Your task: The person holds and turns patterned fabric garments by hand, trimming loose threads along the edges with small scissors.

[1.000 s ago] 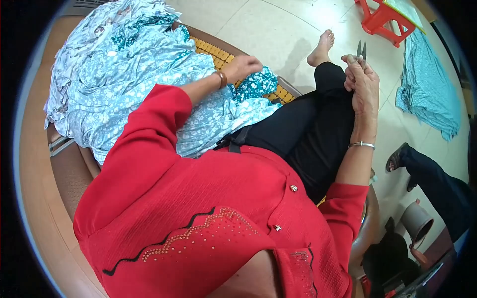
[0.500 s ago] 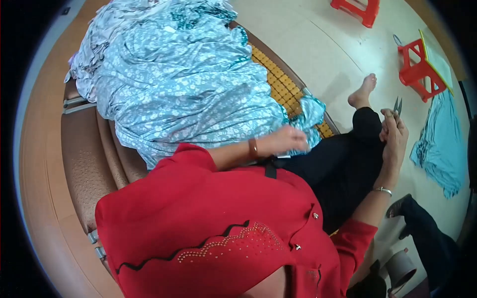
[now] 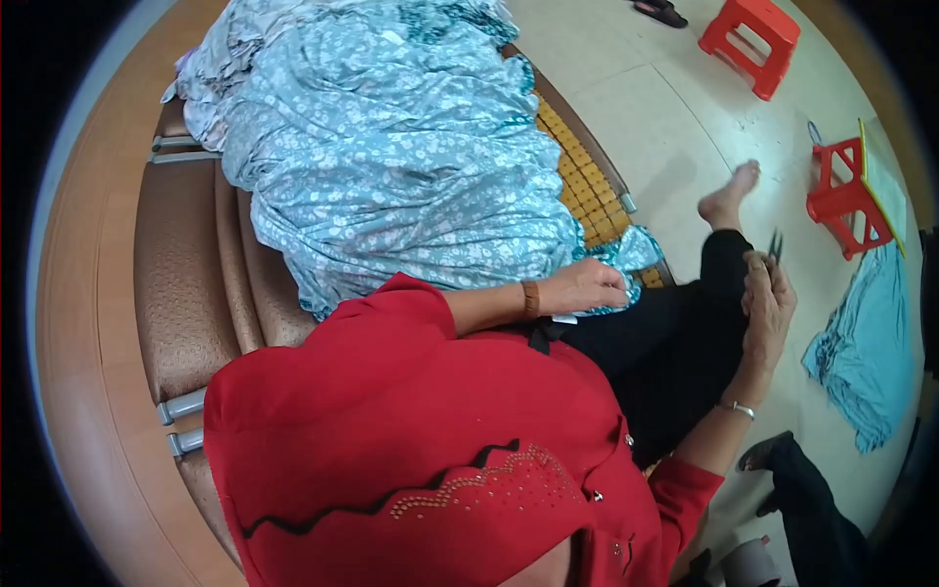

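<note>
My left hand [image 3: 585, 287], a brown band at its wrist, is closed at the edge of a light blue floral cloth [image 3: 411, 166] with teal trim. Its fingertips seem to pinch the cloth beside my black-trousered thigh [image 3: 675, 342]; the exact grip is partly hidden. The cloth lies heaped across the seat to the left. My right hand [image 3: 769, 311], with a silvery bangle, is closed around a small pair of thread snips [image 3: 776, 245]. Their dark, pointed blades stick up past the fingers, well apart from the cloth.
A brown padded seat [image 3: 186, 284] has a woven bead mat [image 3: 592, 196]. On the floor stand two red stools [image 3: 758, 44], one with a yellow-edged board [image 3: 880, 186] against it. Plain teal fabric [image 3: 866, 342] hangs to the floor. Another person's dark-clothed leg [image 3: 807, 509] and a grey bin [image 3: 748, 565] are lower right.
My left hand, blurred before, is now still at the trimmed cloth edge. My right hand keeps the snips, slightly turned. The whole view has shifted, showing more of the stools and a dark slipper.
</note>
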Demonstrator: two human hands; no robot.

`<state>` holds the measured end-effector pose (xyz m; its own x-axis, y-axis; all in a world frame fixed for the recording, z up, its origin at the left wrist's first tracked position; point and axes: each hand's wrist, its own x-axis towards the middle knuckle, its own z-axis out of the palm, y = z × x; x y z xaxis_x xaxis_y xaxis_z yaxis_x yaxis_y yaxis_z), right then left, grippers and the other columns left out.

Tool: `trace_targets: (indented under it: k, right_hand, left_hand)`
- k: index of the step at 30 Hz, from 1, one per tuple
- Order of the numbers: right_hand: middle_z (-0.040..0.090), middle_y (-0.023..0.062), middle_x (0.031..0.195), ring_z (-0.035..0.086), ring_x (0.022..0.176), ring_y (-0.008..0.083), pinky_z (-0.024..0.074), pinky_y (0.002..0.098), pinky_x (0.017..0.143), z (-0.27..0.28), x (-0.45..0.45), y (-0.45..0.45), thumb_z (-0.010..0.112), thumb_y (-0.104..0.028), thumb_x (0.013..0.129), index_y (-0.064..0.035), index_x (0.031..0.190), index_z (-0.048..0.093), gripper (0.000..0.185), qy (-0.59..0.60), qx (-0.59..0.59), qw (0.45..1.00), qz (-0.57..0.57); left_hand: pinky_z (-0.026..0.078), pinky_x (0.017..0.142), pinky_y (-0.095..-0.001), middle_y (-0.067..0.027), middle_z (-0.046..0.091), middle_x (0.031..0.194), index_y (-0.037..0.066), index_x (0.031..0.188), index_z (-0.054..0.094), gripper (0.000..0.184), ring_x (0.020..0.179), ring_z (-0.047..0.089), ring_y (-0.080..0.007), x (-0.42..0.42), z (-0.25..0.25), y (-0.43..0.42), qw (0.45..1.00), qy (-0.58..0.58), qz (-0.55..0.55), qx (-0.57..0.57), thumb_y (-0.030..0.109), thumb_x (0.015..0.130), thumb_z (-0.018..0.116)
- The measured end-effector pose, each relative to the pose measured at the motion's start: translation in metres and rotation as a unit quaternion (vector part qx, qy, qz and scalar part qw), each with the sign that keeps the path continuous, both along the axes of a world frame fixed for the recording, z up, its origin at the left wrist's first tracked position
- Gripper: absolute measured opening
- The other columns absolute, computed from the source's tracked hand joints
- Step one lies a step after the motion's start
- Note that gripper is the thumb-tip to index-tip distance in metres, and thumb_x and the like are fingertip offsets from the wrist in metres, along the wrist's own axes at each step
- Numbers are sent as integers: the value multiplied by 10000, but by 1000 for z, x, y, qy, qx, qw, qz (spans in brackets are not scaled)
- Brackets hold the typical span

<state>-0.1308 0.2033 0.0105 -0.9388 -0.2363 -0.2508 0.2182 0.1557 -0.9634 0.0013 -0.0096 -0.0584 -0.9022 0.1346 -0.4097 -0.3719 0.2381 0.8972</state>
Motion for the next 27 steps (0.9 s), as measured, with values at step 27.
trace_targets:
  k: [27]
  right_hand:
    - [375, -54, 579, 295, 506, 35, 217, 169, 447, -30, -7, -22, 568, -219, 837, -59, 838, 631, 172, 111, 48, 992, 36]
  left_hand:
    - [427, 728, -210, -45, 583, 905, 32, 1008, 548, 210, 789, 545, -107, 0, -9, -60, 899, -93, 258, 341, 78, 807, 590]
